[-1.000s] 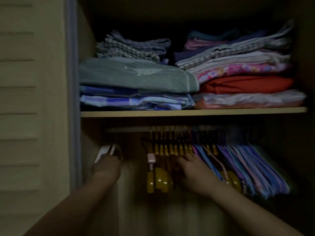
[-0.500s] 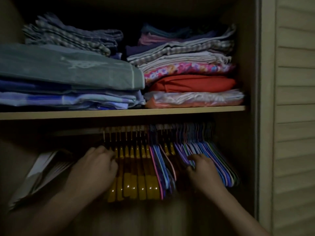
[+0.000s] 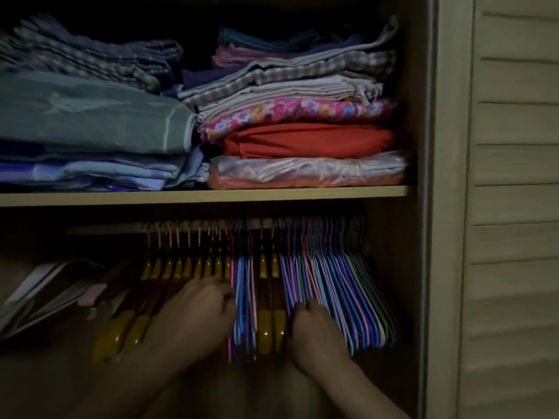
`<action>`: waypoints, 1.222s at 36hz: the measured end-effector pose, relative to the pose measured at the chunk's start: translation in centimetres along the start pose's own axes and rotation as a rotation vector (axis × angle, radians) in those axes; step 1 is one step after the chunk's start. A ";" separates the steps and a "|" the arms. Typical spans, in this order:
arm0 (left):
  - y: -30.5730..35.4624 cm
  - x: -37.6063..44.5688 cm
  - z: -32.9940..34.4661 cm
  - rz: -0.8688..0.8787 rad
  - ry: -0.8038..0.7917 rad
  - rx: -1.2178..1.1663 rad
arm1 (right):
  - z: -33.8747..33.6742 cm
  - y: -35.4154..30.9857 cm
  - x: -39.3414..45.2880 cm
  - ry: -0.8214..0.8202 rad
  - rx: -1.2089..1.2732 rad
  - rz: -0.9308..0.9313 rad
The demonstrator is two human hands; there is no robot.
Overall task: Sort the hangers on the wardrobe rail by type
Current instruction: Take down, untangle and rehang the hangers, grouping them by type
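Dim wardrobe interior: a shelf carries two stacks of folded linens, and at the far right we see a louvred door. No writing is legible to us. Below the shelf, the rail holds yellow wooden hangers on the left and thin coloured hangers on the right, with two more yellow hangers stranded among the coloured ones. Pale items lean at lower left. Our left hand presses, fingers curled, against the left group's edge; our right hand has its fingertips tucked into the coloured hangers, though we cannot tell whether they grip.
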State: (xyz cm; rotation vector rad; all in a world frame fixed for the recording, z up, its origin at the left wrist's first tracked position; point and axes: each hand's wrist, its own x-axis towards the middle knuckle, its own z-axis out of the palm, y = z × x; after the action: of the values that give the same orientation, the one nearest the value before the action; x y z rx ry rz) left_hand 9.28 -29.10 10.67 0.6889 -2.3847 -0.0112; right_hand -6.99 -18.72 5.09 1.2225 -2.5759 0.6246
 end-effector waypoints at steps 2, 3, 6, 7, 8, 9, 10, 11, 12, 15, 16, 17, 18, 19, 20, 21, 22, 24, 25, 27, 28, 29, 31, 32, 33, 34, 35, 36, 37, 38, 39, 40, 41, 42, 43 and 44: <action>0.5 -0.1 0.4 -0.006 -0.016 0.016 | 0.2 0.1 0.0 -0.005 -0.024 -0.039; 0.6 -0.1 0.6 -0.010 -0.025 0.024 | 0.4 0.1 0.0 0.006 -0.023 -0.056; 1.0 -0.2 1.0 -0.012 -0.047 0.053 | 0.6 -0.1 0.2 0.045 0.020 -0.090; 1.0 -0.2 1.1 -0.013 -0.055 0.061 | 0.7 -0.3 0.3 0.058 0.056 -0.091; 0.9 -0.2 1.2 -0.008 -0.060 0.072 | 0.7 -0.4 0.4 0.068 0.097 -0.091; 0.8 -0.2 1.2 -0.007 -0.064 0.086 | 0.7 -0.6 0.5 0.073 0.138 -0.095; 0.7 -0.1 1.2 -0.006 -0.067 0.097 | 0.7 -0.8 0.5 0.070 0.165 -0.104; 0.7 -0.1 1.1 -0.008 -0.068 0.106 | 0.6 -1.0 0.5 0.056 0.182 -0.121; 0.6 -0.1 0.9 -0.010 -0.065 0.109 | 0.6 -1.2 0.6 0.033 0.199 -0.141; 0.3 -0.2 0.5 -0.021 -0.063 0.097 | 0.2 -2.0 0.5 -0.047 0.233 -0.150; 0.1 -0.3 0.3 -0.021 -0.062 0.093 | 0.1 -2.5 0.5 -0.060 0.230 -0.154; -0.1 -0.4 0.1 -0.024 -0.063 0.088 | 0.1 -2.9 0.5 -0.073 0.223 -0.164; -0.3 -0.5 -0.1 -0.026 -0.061 0.083 | 0.1 -3.4 0.5 -0.078 0.216 -0.176; -0.5 -0.6 -0.3 -0.031 -0.060 0.078 | 0.1 -3.8 0.5 -0.082 0.219 -0.191; -0.9 -0.7 -0.5 -0.036 -0.060 0.077 | 0.2 -4.3 0.4 -0.090 0.228 -0.208; -1.3 -0.7 -0.7 -0.044 -0.063 0.077 | 0.3 -4.8 0.4 -0.102 0.236 -0.220; -1.4 -0.7 -0.8 -0.054 -0.065 0.075 | 0.3 -5.1 0.4 -0.108 0.229 -0.234; -1.9 -0.7 -0.8 -0.059 -0.064 0.077 | 0.4 -5.8 0.4 -0.098 0.231 -0.241; -2.3 -0.8 -0.9 -0.063 -0.074 0.084 | 0.5 -6.4 0.4 -0.095 0.243 -0.240; -2.5 -0.9 -1.0 -0.069 -0.085 0.095 | 0.5 -7.2 0.3 -0.100 0.272 -0.261; -2.7 -0.9 -1.0 -0.067 -0.086 0.098 | 0.8 -7.6 0.4 -0.109 0.290 -0.282; -2.9 -0.9 -1.2 -0.065 -0.088 0.096 | 1.0 -8.0 0.5 -0.124 0.311 -0.286; -3.1 -0.8 -1.3 -0.064 -0.104 0.084 | 1.7 -8.5 0.9 -0.140 0.362 -0.252; -3.3 -0.9 -1.5 -0.067 -0.115 0.073 | 2.3 -8.6 1.3 -0.143 0.402 -0.223; -3.4 -1.0 -1.6 -0.070 -0.126 0.059 | 2.9 -8.7 1.5 -0.146 0.455 -0.190; -3.6 -1.1 -1.7 -0.068 -0.131 0.051 | 3.6 -8.7 1.9 -0.141 0.521 -0.172; -3.9 -1.2 -1.7 -0.068 -0.131 0.045 | 4.5 -8.6 2.3 -0.141 0.595 -0.148; -4.2 -1.4 -1.8 -0.067 -0.126 0.042 | 4.5 -8.9 2.2 -0.135 0.670 -0.121; -4.4 -1.5 -1.8 -0.071 -0.123 0.040 | 4.6 -9.0 2.2 -0.123 0.746 -0.095; -4.6 -1.6 -1.9 -0.075 -0.118 0.039 | 4.8 -9.0 2.3 -0.112 0.811 -0.066; -4.9 -1.7 -1.9 -0.080 -0.116 0.037 | 4.7 -9.1 2.4 -0.100 0.866 -0.030; -5.1 -1.8 -1.9 -0.083 -0.114 0.035 | 4.6 -9.2 2.5 -0.100 0.926 0.018; -5.4 -1.8 -1.9 -0.086 -0.117 0.033 | 4.5 -9.2 2.7 -0.107 0.983 0.079; -5.7 -1.9 -1.9 -0.087 -0.119 0.032 | 4.3 -9.2 2.9 -0.116 1.041 0.135; -6.0 -1.9 -1.9 -0.090 -0.122 0.032 | 4.0 -9.1 3.1 -0.124 1.075 0.184; -6.2 -2.0 -1.9 -0.092 -0.123 0.031 | 3.7 -9.0 3.3 -0.129 1.099 0.223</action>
State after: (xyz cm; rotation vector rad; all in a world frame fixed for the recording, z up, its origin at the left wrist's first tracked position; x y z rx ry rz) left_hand 14.67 -33.22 9.93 0.8338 -2.4726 -0.0576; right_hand -2.16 -27.73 5.61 1.1929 -2.4615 2.2506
